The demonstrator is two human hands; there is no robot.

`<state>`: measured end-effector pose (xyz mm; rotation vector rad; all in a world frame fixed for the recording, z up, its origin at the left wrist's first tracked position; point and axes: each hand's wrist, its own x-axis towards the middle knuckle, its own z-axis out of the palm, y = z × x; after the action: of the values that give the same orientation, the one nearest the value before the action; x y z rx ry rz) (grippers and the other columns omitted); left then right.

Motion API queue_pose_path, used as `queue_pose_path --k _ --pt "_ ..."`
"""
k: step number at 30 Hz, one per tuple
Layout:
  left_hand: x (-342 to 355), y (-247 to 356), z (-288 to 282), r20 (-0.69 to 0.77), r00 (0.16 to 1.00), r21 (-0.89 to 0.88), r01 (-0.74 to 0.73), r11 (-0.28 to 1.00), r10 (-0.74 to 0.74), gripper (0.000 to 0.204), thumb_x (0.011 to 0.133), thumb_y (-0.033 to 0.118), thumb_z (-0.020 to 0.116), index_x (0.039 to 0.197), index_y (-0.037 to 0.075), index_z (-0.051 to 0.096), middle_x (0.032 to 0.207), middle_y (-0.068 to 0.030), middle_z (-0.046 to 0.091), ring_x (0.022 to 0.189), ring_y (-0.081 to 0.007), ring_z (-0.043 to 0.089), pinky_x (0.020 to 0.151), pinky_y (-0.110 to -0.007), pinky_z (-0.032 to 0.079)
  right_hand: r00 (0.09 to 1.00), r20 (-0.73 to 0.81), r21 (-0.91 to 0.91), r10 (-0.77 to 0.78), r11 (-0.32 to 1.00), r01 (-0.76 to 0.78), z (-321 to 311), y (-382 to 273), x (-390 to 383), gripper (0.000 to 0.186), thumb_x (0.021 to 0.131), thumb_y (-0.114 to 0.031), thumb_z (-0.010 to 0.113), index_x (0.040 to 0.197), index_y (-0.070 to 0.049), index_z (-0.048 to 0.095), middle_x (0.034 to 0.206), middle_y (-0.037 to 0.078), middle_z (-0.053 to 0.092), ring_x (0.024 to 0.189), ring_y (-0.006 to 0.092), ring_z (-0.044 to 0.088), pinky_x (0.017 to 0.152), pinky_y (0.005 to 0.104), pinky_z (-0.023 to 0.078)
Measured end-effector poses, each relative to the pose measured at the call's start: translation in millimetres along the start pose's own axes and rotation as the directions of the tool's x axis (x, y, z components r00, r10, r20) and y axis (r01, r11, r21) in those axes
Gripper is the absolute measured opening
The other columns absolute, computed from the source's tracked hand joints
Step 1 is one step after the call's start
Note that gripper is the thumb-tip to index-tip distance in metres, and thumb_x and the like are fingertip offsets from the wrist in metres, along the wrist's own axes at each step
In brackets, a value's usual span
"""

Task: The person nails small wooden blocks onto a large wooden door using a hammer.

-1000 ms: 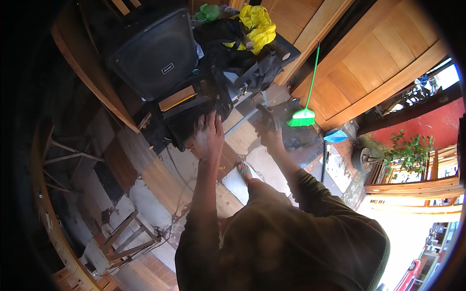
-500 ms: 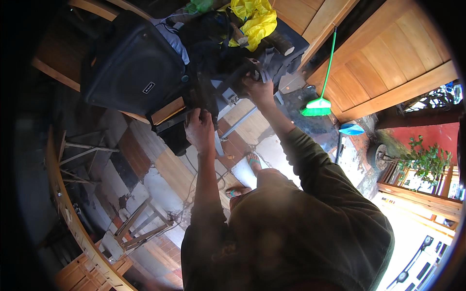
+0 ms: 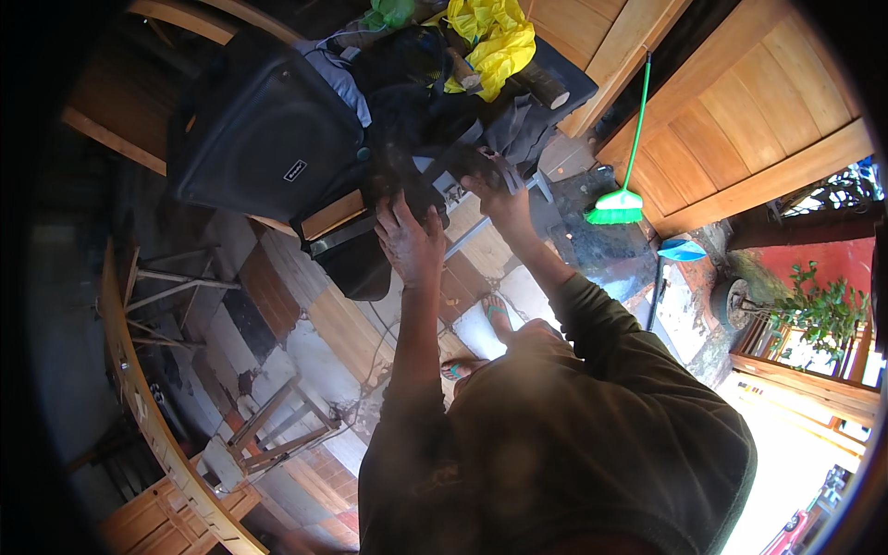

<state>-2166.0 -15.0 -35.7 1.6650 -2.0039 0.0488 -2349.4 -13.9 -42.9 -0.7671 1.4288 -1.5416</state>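
Observation:
My left hand [image 3: 410, 236] lies against a soft black bag or cloth [image 3: 416, 190], its fingers stretched and the thumb apart. To its right, my right hand [image 3: 502, 199] is closed round a dark band that looks like a strap; shadow and blur hide its exact form. Beside my left hand sits a wooden block [image 3: 333, 215] with a dark, straight-edged piece below it. A large black speaker [image 3: 268, 129] leans to the left of these things. Behind my hands lie a yellow plastic bag [image 3: 499, 46] and a short round log [image 3: 541, 85].
Wooden panels [image 3: 740, 120] stand at the right, with a green broom [image 3: 617, 205] leaning there and a blue dustpan [image 3: 682, 250] nearby. A small wooden stand [image 3: 282, 425] is on the patchwork floor [image 3: 333, 333] at the left. A potted plant [image 3: 814, 305] is farther right.
My left hand has shifted right, and its curled fingers have straightened over the black material. My right hand has moved slightly right and down. The whole view has shifted slightly.

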Motion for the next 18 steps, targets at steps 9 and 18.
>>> queue_pose_path --k 9,18 --pt "-6.5 5.3 -19.1 -0.259 0.958 -0.550 -0.043 0.834 -0.121 0.016 0.097 0.003 0.070 0.112 0.002 0.066 0.116 -0.0161 0.069 0.104 -0.0349 0.065 0.086 -0.044 0.055 1.000 -0.010 -0.037 0.021 0.999 -0.021 -36.1 -25.9 -20.4 0.062 0.088 -0.029 0.091 0.138 -0.004 0.064 0.089 0.003 0.069 0.059 0.0083 0.053 0.049 0.0265 0.041" --pt "-34.1 19.1 -27.1 -0.207 0.950 -0.567 -0.312 0.762 0.235 0.025 0.091 0.005 0.072 0.116 0.005 0.066 0.117 -0.0135 0.072 0.109 -0.0345 0.067 0.091 -0.045 0.056 0.940 0.281 0.150 0.194 0.958 -0.243 -10.0 -40.3 -50.8 0.057 0.089 -0.026 0.091 0.134 -0.007 0.063 0.096 -0.001 0.070 0.060 0.0058 0.057 0.047 0.0223 0.044"
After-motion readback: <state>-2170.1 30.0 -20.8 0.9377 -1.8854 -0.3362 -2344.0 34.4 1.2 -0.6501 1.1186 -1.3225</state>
